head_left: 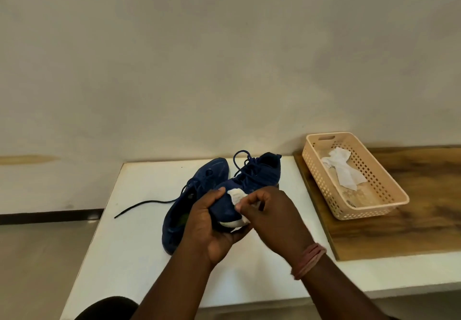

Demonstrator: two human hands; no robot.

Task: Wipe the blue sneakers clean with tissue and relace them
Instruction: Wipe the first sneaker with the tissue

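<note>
Here, nearest the camera, both forearms are reaching forward over the white table (pixel 139 264), crossing toward each other. The left hand (pixel 212 230) is cupping the toe end of a blue sneaker (pixel 252 182) from below and from the left, its thumb lying across the top of the toe and its fingers curling under the white sole. The right hand (pixel 269 217), wearing a pink band (pixel 309 261) at the wrist, is bending at the knuckles and pinching a small wad of white tissue (pixel 236 195) against the sneaker's toe. This laced sneaker is tilting, toe lifted toward the person and heel pointing toward the wall. Just left of it, the second blue sneaker (pixel 179 210) is lying on the table, its dark lace (pixel 144 205) trailing loose across the white surface. Farther right, a peach perforated basket (pixel 389 202) is sitting on a wooden board (pixel 424 225), holding crumpled used tissues (pixel 341 170).
</note>
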